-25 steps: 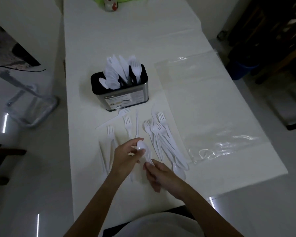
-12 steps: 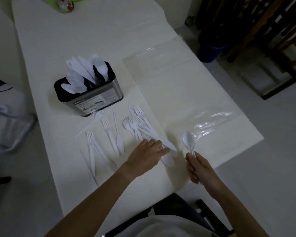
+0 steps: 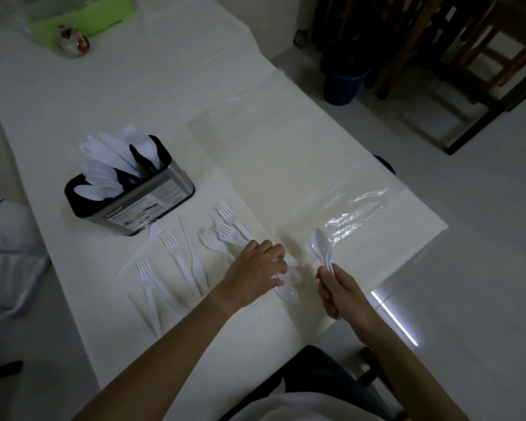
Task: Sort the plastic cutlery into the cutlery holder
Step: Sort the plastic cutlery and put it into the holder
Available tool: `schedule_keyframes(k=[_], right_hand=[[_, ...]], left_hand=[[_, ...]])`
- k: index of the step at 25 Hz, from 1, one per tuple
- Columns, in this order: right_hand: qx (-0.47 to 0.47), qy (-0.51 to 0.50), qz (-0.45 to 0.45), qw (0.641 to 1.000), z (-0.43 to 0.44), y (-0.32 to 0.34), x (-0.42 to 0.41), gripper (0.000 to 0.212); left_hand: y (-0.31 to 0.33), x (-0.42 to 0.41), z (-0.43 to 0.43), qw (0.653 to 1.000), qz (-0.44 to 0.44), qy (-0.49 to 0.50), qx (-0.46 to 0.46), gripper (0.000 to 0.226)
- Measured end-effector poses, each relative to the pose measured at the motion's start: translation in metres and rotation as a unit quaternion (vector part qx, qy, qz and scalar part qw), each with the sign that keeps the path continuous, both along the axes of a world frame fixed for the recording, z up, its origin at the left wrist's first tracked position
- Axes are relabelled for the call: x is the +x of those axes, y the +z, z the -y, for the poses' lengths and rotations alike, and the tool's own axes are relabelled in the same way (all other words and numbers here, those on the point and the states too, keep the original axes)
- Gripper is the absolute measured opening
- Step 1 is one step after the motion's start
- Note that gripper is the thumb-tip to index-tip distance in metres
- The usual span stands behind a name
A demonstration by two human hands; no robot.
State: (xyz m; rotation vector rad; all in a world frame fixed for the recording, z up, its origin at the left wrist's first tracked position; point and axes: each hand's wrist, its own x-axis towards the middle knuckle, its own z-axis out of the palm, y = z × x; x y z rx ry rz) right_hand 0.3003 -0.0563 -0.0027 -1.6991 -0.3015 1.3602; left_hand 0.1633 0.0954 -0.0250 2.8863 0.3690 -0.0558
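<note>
Near the front edge of the table point(image 3: 140, 95), the right hand point(image 3: 340, 291) holds a spoon point(image 3: 322, 247) upright, fingers curled round the low end of its handle and the bowl standing clear above; held so, it looks parked there while the other hand gathers more. The left hand point(image 3: 255, 270) reaches over the end of the loose pile, fingers bent down onto a second spoon point(image 3: 287, 292) whose bowl pokes out towards the person; blur hides the fingertips, so I cannot tell whether they have closed on it or only press it. Beyond the knuckles lie the forks point(image 3: 225, 235), overlapping in a loose fan; to their left a knife point(image 3: 192, 253) and more forks lie singly, well apart, handles towards the person. Farther back and left stands the cutlery holder point(image 3: 152, 199), already crowded with white pieces, with spoon bowls at its left end and fork tines at its right; the spoons probably belong at that left end. A clear plastic sheet point(image 3: 286, 159) covers the right of the table, its corner crinkled just beside the upright spoon; the table edge runs close under both wrists, so the easy room lies forward and left over the flat cutlery.
</note>
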Motion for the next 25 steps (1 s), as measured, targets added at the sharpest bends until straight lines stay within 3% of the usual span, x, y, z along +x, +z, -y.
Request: schedule_keyframes(k=[7, 12, 16, 19, 22, 25], right_hand=[[0.004, -0.027, 0.0, 1.0, 0.004, -0.003, 0.009, 0.023], [0.003, -0.024, -0.009, 1.0, 0.002, -0.005, 0.007, 0.022], [0.002, -0.023, 0.0, 1.0, -0.001, -0.006, 0.008, 0.023], [-0.002, -0.017, 0.007, 1.0, -0.003, -0.004, 0.008, 0.023], [-0.002, -0.015, 0.004, 1.0, -0.005, -0.003, 0.005, 0.023], [0.002, -0.005, 0.014, 1.0, -0.007, -0.001, 0.001, 0.023]], left_hand=[[-0.002, 0.011, 0.005, 0.998, -0.059, -0.023, -0.015, 0.049], [0.001, 0.016, 0.01, 0.996, -0.074, -0.026, -0.046, 0.057], [0.001, 0.012, 0.01, 0.992, -0.066, -0.009, -0.107, 0.045], [-0.001, 0.002, 0.004, 0.992, -0.073, -0.072, -0.077, 0.029], [-0.009, -0.004, 0.003, 0.993, -0.073, -0.073, -0.052, 0.029], [-0.002, -0.002, 0.001, 0.996, -0.026, -0.04, -0.07, 0.011]])
